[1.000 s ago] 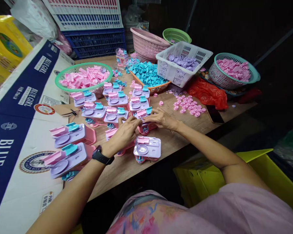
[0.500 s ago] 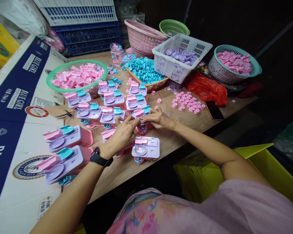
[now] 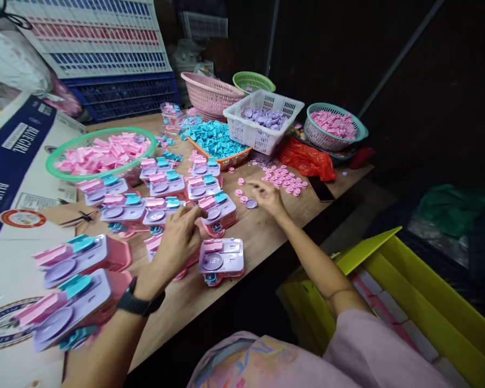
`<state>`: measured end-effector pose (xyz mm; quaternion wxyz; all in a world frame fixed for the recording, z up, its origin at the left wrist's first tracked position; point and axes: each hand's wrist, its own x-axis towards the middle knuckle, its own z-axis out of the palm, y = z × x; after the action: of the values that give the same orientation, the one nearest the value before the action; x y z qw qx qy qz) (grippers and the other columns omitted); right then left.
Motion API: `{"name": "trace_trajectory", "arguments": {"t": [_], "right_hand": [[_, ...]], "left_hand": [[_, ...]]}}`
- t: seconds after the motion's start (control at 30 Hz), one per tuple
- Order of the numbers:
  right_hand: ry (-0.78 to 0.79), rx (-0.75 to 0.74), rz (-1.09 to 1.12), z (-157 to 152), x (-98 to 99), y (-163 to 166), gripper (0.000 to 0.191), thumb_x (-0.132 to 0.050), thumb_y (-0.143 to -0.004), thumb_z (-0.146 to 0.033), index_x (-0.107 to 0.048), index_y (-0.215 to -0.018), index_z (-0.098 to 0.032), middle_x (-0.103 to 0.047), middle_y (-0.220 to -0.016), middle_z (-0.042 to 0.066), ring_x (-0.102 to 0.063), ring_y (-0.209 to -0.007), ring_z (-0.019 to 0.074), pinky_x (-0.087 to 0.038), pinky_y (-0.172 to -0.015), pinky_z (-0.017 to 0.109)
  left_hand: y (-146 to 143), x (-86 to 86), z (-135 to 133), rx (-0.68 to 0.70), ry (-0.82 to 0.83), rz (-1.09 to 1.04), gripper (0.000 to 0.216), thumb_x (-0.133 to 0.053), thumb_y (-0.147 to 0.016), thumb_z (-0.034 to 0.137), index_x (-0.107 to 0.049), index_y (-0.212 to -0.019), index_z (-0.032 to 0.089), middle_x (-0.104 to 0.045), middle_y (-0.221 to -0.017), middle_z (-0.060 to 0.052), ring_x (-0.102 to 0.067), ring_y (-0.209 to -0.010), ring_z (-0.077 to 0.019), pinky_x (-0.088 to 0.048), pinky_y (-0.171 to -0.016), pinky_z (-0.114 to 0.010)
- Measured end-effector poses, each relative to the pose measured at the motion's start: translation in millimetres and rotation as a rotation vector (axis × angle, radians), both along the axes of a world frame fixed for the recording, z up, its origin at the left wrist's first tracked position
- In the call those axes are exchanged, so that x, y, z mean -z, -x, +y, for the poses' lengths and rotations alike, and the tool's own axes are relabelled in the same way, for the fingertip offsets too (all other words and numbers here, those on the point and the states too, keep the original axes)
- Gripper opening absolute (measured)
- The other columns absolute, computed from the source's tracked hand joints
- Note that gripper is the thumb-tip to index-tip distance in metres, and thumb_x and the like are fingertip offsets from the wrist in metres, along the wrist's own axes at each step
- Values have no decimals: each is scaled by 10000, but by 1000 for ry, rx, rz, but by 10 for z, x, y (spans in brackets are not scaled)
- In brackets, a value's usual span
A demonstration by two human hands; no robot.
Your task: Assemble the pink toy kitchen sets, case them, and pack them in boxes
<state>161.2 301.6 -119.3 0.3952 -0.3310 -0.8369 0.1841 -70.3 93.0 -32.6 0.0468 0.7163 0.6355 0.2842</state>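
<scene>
Several toy kitchen sets with lilac tops and pink bases stand in rows on the table. My left hand (image 3: 181,237), wearing a dark wristband, has its fingertips at the left edge of one toy kitchen set (image 3: 222,212); its fingers look bent and apart, and nothing shows in them. That set has a pink piece, a turquoise piece and a lilac dish on top. My right hand (image 3: 269,197) hovers with fingers apart, nothing visible in it, beside loose pink round pieces (image 3: 238,192) and a small lilac dish (image 3: 251,203). Nearer me, another set (image 3: 222,256) shows no turquoise piece on top.
A green basket (image 3: 52,164) of pink parts stands left. Behind are an orange basket (image 3: 236,160) of turquoise parts, a white basket (image 3: 242,129) of lilac parts and a teal basket (image 3: 313,129). A phone (image 3: 321,189) lies right; a yellow bin (image 3: 392,242) stands below the table edge.
My right hand has moved right, off the toy kitchen set, towards the loose pink round pieces. My left hand stays at the set. The view has swung to the right.
</scene>
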Motion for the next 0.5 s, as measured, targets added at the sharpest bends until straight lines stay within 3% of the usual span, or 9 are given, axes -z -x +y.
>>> {"name": "trace_trajectory", "arguments": {"t": [0.1, 0.17, 0.27, 0.4, 0.5], "right_hand": [[109, 456, -249, 403, 114, -316, 552, -609, -951, -294, -564, -1455, -73, -568, -1469, 238, -497, -1360, 362, -331, -1173, 518], [230, 569, -422, 577, 192, -374, 758, -675, -935, -421, -429, -1572, -92, -424, -1598, 251, -371, -1455, 420, -288, -1180, 577], [303, 563, -576, 576, 266, -282, 860, -691, -934, -545, -350, -1628, -169, -286, -1684, 213, -257, -1511, 440, -265, -1175, 606], [198, 466, -608, 221, 286, -155, 612, -596, -1013, -461, -465, -1554, -206, -431, -1570, 191, -395, -1401, 388, -363, -1098, 560], [103, 422, -583, -71, 301, -167, 482, -568, -1031, -419, -559, -1459, -199, -514, -1444, 183, -469, -1296, 361, -423, -1026, 494]], "left_hand": [[-289, -18, -372, 135, -157, -56, 281, -479, -949, 110, -594, -1191, 194, -668, -1169, -100, -600, -1161, -261, -506, -976, -403], [-482, 49, -561, 273, -115, 23, 270, -528, -987, 165, -570, -1250, 208, -664, -1276, -96, -578, -1237, -260, -504, -1039, -404], [-648, 267, -693, 315, -66, 185, 314, -550, -1008, 227, -549, -1320, 192, -637, -1388, -121, -592, -1248, -282, -530, -1044, -430], [-691, 560, -747, 227, -82, 309, 573, -473, -860, -4, -497, -1409, 159, -616, -1442, -121, -575, -1286, -300, -547, -1048, -443], [-728, 687, -799, 130, -98, 362, 761, -457, -700, -75, -489, -1427, 149, -599, -1471, -115, -556, -1295, -317, -536, -1070, -465]]}}
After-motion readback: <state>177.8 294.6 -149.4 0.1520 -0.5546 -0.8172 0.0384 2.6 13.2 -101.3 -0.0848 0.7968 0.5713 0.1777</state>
